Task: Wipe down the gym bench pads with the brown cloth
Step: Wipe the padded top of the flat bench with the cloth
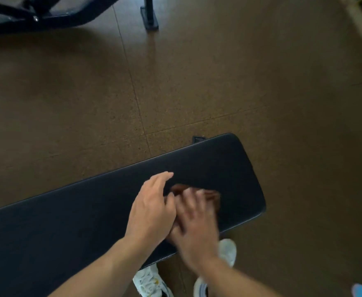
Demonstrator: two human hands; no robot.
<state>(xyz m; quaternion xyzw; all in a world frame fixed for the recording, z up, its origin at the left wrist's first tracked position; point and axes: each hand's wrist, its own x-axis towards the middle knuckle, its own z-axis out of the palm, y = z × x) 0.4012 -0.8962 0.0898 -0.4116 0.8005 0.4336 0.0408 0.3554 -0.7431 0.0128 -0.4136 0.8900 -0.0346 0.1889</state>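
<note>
A long black bench pad [68, 215] runs from the lower left to the middle right of the head view. The brown cloth [212, 195] lies bunched on the pad near its right end, mostly covered by fingers. My right hand [194, 226] is blurred and presses on the cloth with its fingers spread over it. My left hand [152, 209] rests just left of it on the pad, fingers apart, index finger stretched forward, its fingertips touching the cloth's left edge.
Brown speckled floor surrounds the bench. Black frames of other gym equipment [150, 16] stand at the top left and top middle. My white shoes [150, 281] show below the pad's near edge. A pale strip runs along the top right.
</note>
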